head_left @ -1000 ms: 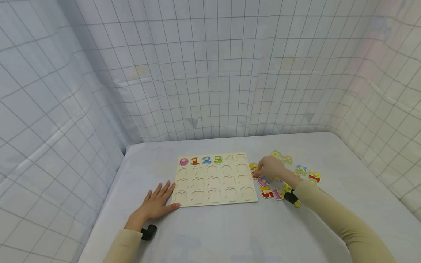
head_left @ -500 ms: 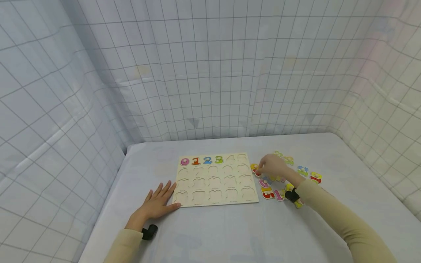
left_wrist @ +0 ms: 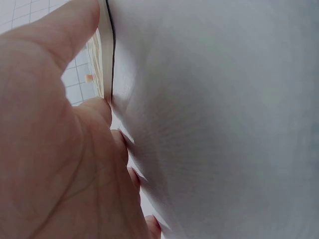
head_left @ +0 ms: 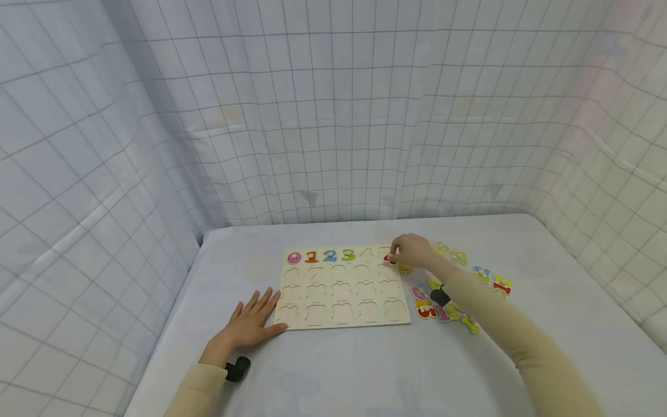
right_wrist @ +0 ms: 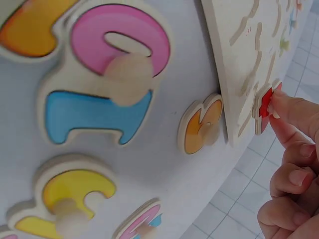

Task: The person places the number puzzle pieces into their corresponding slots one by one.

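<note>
A pale wooden number puzzle board lies on the table, with 0, 1, 2 and 3 in its top row and bare recesses elsewhere. My right hand pinches a red number piece between thumb and forefinger at the board's top right corner; its numeral is partly covered. My left hand rests with spread fingers on the table at the board's left side, thumb at the near left corner. In the left wrist view, the left thumb lies against the board's edge.
Several loose number pieces lie right of the board, among them a red and yellow piece and a pink and blue 10. An orange piece sits right by the board's edge. Grid-patterned cloth encloses the table's back and sides.
My right hand has picked up the red piece from the right of the board and carried it left to the top right corner. The left hand stays put.
</note>
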The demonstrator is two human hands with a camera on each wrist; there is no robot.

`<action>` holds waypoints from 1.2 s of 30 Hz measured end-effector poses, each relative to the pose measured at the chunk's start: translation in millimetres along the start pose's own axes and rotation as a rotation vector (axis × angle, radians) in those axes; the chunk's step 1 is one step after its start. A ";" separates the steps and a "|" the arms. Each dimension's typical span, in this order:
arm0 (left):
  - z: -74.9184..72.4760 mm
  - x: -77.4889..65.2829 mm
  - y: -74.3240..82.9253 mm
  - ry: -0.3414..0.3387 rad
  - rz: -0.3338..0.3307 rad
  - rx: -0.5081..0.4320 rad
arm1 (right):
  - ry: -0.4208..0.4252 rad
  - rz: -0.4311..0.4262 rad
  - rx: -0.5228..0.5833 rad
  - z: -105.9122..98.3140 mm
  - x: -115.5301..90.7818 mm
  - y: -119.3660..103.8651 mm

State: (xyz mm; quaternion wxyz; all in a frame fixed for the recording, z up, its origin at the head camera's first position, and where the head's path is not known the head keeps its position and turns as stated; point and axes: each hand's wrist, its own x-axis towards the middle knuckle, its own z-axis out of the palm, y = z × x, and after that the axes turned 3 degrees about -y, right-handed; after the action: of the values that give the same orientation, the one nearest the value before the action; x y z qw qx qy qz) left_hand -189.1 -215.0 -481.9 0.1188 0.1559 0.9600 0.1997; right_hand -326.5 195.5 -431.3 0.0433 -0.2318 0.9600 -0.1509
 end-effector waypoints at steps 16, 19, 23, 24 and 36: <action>-1.4 -1.6 4.8 -0.002 -0.001 -0.007 | 0.028 -0.086 -0.155 17.7 43.3 -35.5; -3.5 -2.8 6.7 -0.007 -0.012 0.005 | 0.034 -0.089 -0.158 19.2 47.1 -37.5; -5.2 -3.5 7.6 -0.008 -0.017 0.005 | 0.031 -0.072 -0.166 21.6 50.6 -37.8; -4.4 -2.9 6.5 -0.005 -0.012 0.004 | 0.029 -0.070 -0.167 21.9 51.1 -37.9; -4.0 -2.9 8.1 -0.015 -0.021 0.010 | 0.009 -0.022 -0.155 24.6 54.1 -38.7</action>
State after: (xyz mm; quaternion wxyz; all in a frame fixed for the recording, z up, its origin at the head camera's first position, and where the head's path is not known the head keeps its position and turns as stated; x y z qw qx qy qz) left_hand -185.6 -210.3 -474.4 0.1275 0.1478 0.9617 0.1926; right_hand -354.1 131.3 -443.5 0.0195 -0.2443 0.9664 -0.0778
